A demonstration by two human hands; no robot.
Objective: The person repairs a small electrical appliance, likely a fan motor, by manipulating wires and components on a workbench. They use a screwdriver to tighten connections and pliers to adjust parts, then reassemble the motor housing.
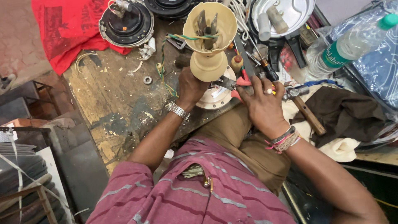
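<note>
My left hand [191,88] grips the stem below a cream bell-shaped fan canopy [209,39], which stands upright over a white round fan part [218,98]. Green and yellow twisted wires [182,38] run across the cup's mouth and down its side. My right hand [263,101] is closed around red-handled pliers [233,84], whose jaws point at the base of the canopy stem. A metal watch sits on my left wrist, thread bands on my right.
The worn wooden bench [120,103] carries two dark fan motors [126,23], a red cloth [66,25], a hammer [304,108], screwdrivers [265,68], a metal lid [286,12], a plastic water bottle [350,43] and a brown cloth [342,114].
</note>
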